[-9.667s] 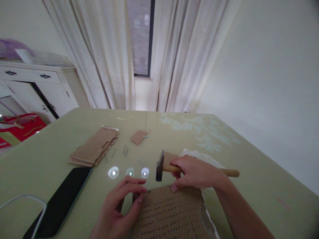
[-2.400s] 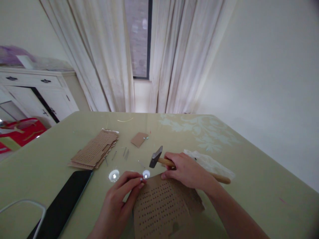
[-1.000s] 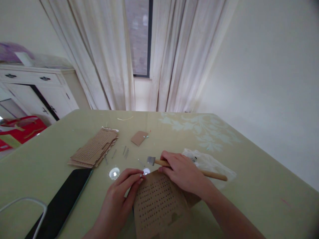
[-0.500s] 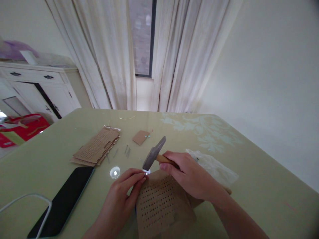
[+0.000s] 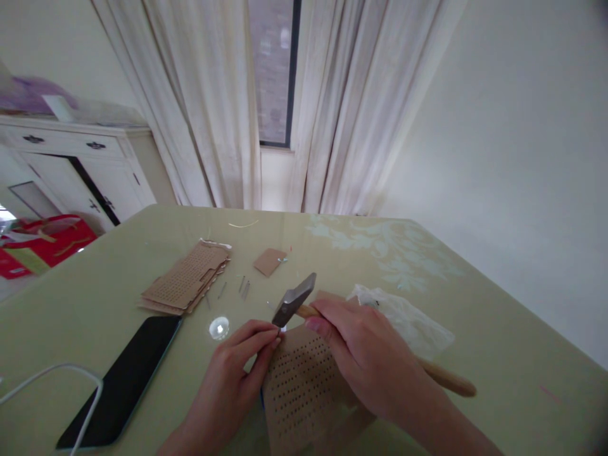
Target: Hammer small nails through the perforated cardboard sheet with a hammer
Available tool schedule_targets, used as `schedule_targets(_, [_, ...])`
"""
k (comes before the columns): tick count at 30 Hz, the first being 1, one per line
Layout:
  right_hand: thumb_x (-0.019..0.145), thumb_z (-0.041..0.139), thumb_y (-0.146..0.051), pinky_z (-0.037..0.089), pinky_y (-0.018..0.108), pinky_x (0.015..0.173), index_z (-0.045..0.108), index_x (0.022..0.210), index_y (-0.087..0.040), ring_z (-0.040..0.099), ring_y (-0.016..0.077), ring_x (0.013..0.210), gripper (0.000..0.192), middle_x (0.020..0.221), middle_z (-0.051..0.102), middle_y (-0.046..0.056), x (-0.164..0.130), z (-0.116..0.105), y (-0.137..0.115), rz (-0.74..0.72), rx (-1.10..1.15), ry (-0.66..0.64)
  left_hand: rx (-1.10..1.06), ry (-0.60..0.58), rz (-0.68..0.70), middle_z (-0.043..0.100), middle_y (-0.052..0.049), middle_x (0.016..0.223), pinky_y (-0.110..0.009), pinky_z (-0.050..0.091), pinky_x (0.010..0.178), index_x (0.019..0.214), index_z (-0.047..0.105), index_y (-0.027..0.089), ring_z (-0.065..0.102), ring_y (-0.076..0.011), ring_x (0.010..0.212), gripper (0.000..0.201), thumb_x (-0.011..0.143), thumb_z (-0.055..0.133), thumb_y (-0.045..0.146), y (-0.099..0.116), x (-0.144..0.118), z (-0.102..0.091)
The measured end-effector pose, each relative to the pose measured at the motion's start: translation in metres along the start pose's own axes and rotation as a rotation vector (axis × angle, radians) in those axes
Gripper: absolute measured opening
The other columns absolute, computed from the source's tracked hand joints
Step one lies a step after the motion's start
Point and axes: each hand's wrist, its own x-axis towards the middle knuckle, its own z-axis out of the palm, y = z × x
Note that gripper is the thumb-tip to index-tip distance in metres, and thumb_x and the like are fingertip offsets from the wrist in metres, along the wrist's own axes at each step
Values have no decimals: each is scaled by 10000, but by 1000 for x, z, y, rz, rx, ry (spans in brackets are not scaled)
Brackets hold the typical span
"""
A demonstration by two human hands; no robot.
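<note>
Pale curtains (image 5: 218, 95) hang either side of a narrow window (image 5: 275, 76), with a white cabinet (image 5: 76, 164) and a red bag (image 5: 52, 244) off to the left. Before me stretches a glossy, pale green surface (image 5: 479, 335), printed with leaves near its far right. On it, close to me, is the perforated cardboard (image 5: 304, 377), and at its far left corner the fingers of my left hand (image 5: 232, 367) are closed in a tight pinch on a tiny piece (image 5: 278, 332), perhaps a nail, too small to make out. The fingers of my right hand (image 5: 370, 354) are wrapped round the wooden handle of the hammer (image 5: 294, 301), whose head sits right at my pinched fingertips. As I judge it, this wants short, light taps, the head coming down square, the pinch low and steady so no fingertip strays under the steel, and the cardboard braced against sliding. Beyond lie 3 nails (image 5: 244, 288) grouped together, a stack of punched cardboard (image 5: 187, 275), a black tablet or phone (image 5: 123, 380) and, right of the hammer's head, a clear plastic bag (image 5: 413, 323).
</note>
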Motion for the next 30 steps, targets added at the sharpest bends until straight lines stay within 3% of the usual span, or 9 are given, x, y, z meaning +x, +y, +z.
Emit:
schedule_targets(7, [1148,491,-316,463,331,786,717,1007,-232,707,230,872,279,933,761,45,-2,1,1,-9,7,32,-6,-2,-25,808,-21,1098,-215,606,878,1100,846,301,783,-174,982,206,1060,656,233,-3,-1,2])
schedule_targets(12, [1145,507,-334,455,328,768,711,951,-233,709,227,820,299,877,761,43,-2,3,2,-16,-37,-24,-3,-22,-34,801,-40,1096,-221,612,830,1078,851,290,780,-185,961,200,1062,655,258,-2,-2,2])
schedule_targets(18, [1154,506,-346,447,334,788,700,1063,-249,719,236,897,235,962,761,25,-4,-1,4,-18,40,34,-3,20,-9,814,-8,1068,-196,609,861,1066,832,295,792,-164,953,182,1053,661,233,0,-1,2])
schedule_targets(30, [1178,417,-305,359,349,730,594,991,-229,744,262,878,269,929,785,54,18,19,37,62,-181,-74,-5,43,-59,812,-45,1172,-266,637,938,1167,827,299,795,-198,1060,238,1090,602,307,-4,-7,5])
